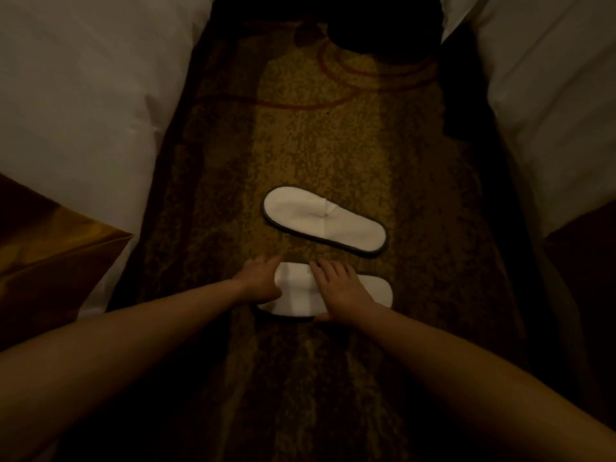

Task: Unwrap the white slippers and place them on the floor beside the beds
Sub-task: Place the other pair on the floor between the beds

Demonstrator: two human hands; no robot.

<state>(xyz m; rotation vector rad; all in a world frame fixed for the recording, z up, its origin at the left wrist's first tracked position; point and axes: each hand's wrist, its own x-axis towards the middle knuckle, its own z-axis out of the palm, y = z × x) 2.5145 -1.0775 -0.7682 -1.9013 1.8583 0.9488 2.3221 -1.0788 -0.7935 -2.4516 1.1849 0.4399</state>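
Both hands are pressing the near slipper (300,291), lying crosswise on the carpet (333,145): left hand (258,278) at its toe end, right hand (340,288) mid-sole with fingers (325,266) spread.

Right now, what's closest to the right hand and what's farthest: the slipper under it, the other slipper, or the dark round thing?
1. Near slipper, under the right hand.
2. Far slipper, just beyond.
3. Dark round thing, far end of the carpet.

Matt white cloth slippers (325,221), dark-edged, on rough mottled carpet (310,145); smooth white bedlinen (83,95).
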